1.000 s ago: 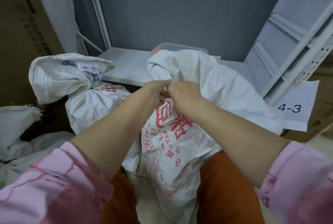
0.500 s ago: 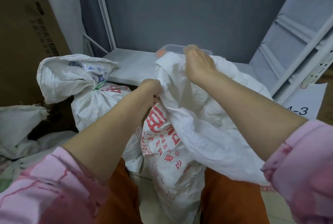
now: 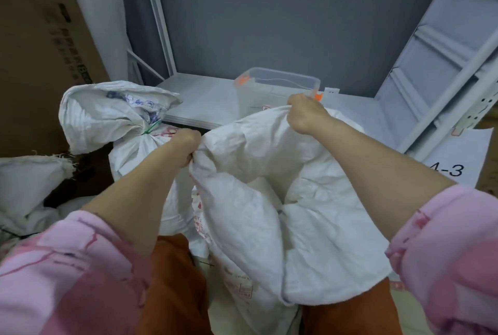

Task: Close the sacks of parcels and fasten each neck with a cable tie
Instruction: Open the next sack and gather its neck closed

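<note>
Head view: both hands' grip [image 3: 186, 146] [image 3: 304, 115] clamps the sack [image 3: 256, 200] rim, hiding its contents.

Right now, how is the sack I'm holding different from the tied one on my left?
The held sack has its mouth spread open, gripped by the left hand and right hand; the tied sack has its neck cinched by a green cable tie. No hand touches the tied sack. Both are white woven sacks.
</note>
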`<state>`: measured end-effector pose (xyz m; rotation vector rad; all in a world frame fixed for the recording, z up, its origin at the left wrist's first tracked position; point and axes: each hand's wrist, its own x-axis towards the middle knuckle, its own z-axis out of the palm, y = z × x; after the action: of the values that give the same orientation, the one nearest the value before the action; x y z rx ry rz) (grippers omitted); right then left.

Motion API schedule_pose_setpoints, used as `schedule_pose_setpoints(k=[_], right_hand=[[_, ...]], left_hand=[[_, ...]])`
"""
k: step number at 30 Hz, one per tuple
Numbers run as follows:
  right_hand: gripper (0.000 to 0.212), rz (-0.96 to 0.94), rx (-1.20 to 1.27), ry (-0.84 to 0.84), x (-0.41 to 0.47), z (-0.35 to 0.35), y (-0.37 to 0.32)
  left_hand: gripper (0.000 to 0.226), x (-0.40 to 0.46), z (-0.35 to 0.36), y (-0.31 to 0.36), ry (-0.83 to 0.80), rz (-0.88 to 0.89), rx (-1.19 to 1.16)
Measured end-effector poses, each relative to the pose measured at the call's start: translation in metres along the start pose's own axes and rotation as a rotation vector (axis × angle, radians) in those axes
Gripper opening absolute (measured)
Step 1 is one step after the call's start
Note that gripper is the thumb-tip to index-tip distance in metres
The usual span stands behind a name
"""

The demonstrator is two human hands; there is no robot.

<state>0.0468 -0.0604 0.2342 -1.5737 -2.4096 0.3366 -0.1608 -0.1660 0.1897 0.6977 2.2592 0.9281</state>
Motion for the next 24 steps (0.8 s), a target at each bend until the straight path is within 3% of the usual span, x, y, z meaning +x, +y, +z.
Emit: schedule_pose_setpoints(k=[2,5,7,9,12,14,19,21,24], right_hand=[[0.027,-0.021,0.006,-0.024,-0.001,-0.002,-0.004],[0.023,0.001,0.019,-0.042,0.001,-0.011,-0.005],[0.028,0.011,0.039,-0.066,0.004,-0.016,-0.008],[0.031,0.018,0.085,-0.102,0.006,-0.019,-0.007],[0.033,0.057,0.177,-0.188,0.001,-0.025,0.001],[0.022,0.055,0.160,-0.196,0.000,-0.023,0.006],[0.044,-0.222,0.209,-0.108,-0.007,-0.016,0.006],[0.035,-0.379,0.059,-0.081,-0.011,-0.009,0.005],[0.019,-0.440,-0.245,0.082,-0.012,0.005,0.002]], left_hand=[[0.030,0.002,0.002,-0.002,0.193,0.135,0.222],[0.037,-0.021,0.013,0.014,0.393,0.424,0.300],[0.046,-0.034,0.024,0.026,0.324,0.613,0.392],[0.043,-0.039,0.029,0.030,0.190,0.686,0.536],[0.043,-0.032,0.026,0.035,-0.089,0.612,0.415],[0.040,-0.024,0.023,0.039,-0.228,0.477,0.233],[0.040,-0.012,0.013,0.038,-0.271,0.231,0.008],[0.039,-0.009,0.005,0.037,-0.308,0.178,-0.038],[0.043,-0.005,-0.004,0.030,-0.455,0.129,-0.143]])
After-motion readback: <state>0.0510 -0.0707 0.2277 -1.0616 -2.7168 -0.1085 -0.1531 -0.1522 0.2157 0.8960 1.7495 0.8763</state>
